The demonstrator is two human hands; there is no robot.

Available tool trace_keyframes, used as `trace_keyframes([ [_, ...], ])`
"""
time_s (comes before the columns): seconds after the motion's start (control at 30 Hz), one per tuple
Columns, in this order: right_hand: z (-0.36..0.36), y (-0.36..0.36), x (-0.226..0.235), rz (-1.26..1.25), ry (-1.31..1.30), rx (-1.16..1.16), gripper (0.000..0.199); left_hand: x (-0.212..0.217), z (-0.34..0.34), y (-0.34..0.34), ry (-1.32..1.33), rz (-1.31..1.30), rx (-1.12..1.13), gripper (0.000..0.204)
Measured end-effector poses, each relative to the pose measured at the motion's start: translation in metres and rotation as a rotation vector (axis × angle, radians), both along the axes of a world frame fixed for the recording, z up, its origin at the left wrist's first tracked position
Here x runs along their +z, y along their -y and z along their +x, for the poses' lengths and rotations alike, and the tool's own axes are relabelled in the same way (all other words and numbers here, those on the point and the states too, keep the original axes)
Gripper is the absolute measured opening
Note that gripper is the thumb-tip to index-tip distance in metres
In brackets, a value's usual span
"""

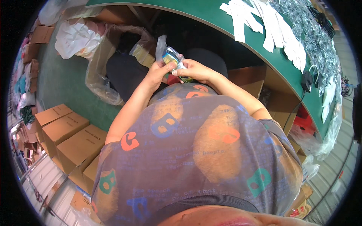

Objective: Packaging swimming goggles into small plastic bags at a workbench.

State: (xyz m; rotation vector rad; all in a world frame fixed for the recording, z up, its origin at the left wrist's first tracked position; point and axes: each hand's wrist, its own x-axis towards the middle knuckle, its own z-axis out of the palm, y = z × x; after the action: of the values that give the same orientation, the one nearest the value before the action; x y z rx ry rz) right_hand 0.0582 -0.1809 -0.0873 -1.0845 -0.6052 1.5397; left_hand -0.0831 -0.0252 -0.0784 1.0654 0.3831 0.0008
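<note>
In front of my belly both hands are closed around a small packet, blue and yellow under shiny clear plastic. My left hand grips its left side with the thumb on top. On the other side, my right hand pinches the packet's lower right part, thumb near the left thumb. A clear plastic flap sticks up past the fingers of my left hand. Below the hands, a red piece and a green-and-yellow piece show partly; I cannot make out what they are.
A green table curves across the far right, bearing white strips, crumpled clear packaging and a black adapter. Brown cartons line the left. A clear plastic bag lies beside my legs, with a white bag beyond.
</note>
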Motion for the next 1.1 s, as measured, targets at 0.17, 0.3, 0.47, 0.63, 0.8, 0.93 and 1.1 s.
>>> trace_keyframes([
  [0.17,0.005,0.009,0.001,-0.069,-0.131,-0.06,0.043,-0.034,0.007,-0.009,-0.076,-0.176,0.059,0.042],
  [0.3,-0.001,0.032,0.009,-0.13,0.177,-0.172,0.061,-0.04,0.01,-0.007,-0.128,-0.294,0.214,0.034],
  [0.47,0.003,0.034,0.007,-0.103,0.053,-0.166,0.09,-0.041,0.011,-0.017,-0.192,-0.315,0.072,0.039],
  [0.63,0.019,0.023,-0.001,-0.022,-0.084,0.014,0.086,-0.041,0.018,-0.027,-0.319,-0.2,-0.078,0.047],
  [0.8,0.012,0.017,-0.021,-0.058,-0.078,-0.088,0.055,-0.052,0.013,-0.035,-0.328,-0.202,-0.031,0.067],
  [0.93,0.005,0.016,-0.006,-0.137,-0.033,-0.214,0.055,-0.044,-0.003,-0.029,-0.306,0.056,0.077,0.079],
  [1.1,0.001,0.017,-0.015,-0.134,0.107,-0.222,0.056,-0.02,-0.01,0.001,0.057,1.107,0.273,0.045],
])
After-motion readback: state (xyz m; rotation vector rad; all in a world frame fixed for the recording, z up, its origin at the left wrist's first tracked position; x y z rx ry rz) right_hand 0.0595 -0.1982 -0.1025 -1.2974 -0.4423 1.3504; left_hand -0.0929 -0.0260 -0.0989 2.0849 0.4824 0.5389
